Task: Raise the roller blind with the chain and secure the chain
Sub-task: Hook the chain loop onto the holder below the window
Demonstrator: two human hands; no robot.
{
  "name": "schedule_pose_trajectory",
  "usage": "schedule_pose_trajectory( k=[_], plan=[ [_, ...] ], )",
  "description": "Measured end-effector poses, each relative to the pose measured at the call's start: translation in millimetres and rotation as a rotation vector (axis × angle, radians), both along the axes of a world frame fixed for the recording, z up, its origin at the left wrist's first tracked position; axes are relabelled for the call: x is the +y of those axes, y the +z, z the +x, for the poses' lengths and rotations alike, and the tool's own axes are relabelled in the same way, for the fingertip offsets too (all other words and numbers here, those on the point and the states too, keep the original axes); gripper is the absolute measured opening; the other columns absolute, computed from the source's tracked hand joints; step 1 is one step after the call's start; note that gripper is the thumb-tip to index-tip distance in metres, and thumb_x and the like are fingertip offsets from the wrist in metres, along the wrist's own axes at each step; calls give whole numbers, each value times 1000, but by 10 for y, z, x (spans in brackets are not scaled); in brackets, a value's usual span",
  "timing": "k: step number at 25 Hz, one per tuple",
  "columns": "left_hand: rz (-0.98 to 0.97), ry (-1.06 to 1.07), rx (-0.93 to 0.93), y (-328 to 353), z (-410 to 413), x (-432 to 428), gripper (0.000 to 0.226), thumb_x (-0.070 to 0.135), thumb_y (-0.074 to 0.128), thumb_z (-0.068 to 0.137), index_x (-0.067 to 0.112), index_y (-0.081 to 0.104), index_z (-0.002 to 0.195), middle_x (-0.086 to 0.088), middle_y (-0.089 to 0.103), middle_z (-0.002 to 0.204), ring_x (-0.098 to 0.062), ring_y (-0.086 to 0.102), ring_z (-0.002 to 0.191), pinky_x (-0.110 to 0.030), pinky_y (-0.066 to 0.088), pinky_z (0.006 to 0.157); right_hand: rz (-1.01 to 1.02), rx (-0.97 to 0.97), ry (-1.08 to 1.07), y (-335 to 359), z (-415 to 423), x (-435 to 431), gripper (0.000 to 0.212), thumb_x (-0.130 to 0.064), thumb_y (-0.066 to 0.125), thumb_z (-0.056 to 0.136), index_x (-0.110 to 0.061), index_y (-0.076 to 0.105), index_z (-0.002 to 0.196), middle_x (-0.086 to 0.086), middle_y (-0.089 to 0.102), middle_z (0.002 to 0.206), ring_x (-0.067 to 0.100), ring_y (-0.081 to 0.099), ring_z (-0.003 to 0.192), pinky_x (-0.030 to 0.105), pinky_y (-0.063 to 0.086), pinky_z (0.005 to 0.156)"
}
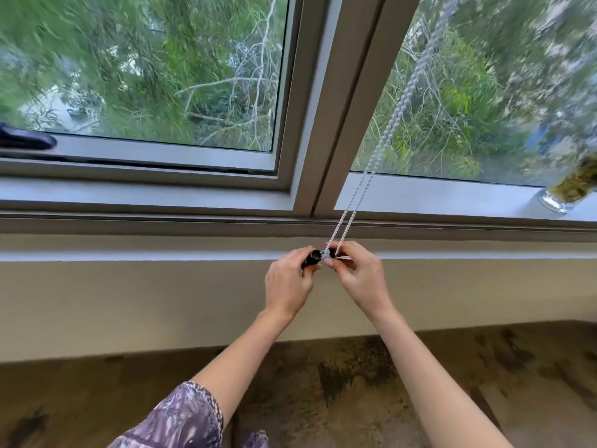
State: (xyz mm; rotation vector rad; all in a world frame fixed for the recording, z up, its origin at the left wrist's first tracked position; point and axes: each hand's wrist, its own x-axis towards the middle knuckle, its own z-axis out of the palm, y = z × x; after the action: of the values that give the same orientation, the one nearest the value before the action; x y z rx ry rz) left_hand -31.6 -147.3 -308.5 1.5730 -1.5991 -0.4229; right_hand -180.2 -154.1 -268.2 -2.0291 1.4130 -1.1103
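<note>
Sleeve fabric with a purple pattern is showing at the bottom edge, above a mottled brown floor. Both bare forearms are reaching forward to the wall below the window. The left hand is closing its fingers around a small black holder, and the right hand is pinching the bottom loop of the white bead chain right against that holder. The chain's two strands are running up and to the right, taut, across the grey window frame and the right pane. A glass jar is standing on the sill at far right, and green trees are filling the view outside.
</note>
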Motion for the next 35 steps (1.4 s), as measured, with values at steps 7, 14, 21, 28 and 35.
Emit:
schedule_pose_trajectory(
  k=[7, 14, 21, 28, 35],
  plan=[
    [-23, -59, 21, 65, 340, 272, 27, 25, 62, 85, 27, 68, 112, 7, 72, 106, -15, 63, 100, -32, 52, 83, -2, 8, 41, -12, 231, 167, 24, -13, 75, 80, -21, 68, 101, -13, 68, 92, -8, 64, 88, 4, 46, 76],
    [-25, -32, -42, 99, 585, 395, 32, 14, 62, 83, 24, 68, 114, 5, 70, 104, -17, 59, 100, -33, 50, 83, 13, -22, 85, -7, 454, 265, 22, -14, 76, 79, -19, 70, 100, -14, 69, 89, -7, 65, 86, 5, 48, 74],
    [-13, -57, -108, 146, 689, 469, 32, 15, 63, 85, 22, 67, 115, 1, 70, 107, -22, 59, 102, -42, 48, 87, 24, -40, 100, -16, 543, 311, 23, -13, 76, 79, -20, 71, 100, -13, 70, 89, -4, 66, 87, 8, 50, 75],
    [-15, -86, -250, 189, 723, 442, 29, 21, 60, 87, 26, 66, 115, 6, 69, 108, -19, 59, 103, -37, 41, 87, -3, -23, 99, -2, 542, 318, 23, -12, 76, 78, -19, 71, 99, -13, 69, 88, -7, 65, 85, 6, 49, 73],
    [-45, -79, -298, 198, 731, 409, 27, 25, 59, 87, 27, 67, 112, 7, 71, 105, -19, 62, 98, -35, 37, 86, -18, 23, 118, 21, 544, 254, 19, -10, 75, 78, -16, 71, 97, -12, 68, 87, -11, 63, 83, 4, 47, 72]
  ],
)
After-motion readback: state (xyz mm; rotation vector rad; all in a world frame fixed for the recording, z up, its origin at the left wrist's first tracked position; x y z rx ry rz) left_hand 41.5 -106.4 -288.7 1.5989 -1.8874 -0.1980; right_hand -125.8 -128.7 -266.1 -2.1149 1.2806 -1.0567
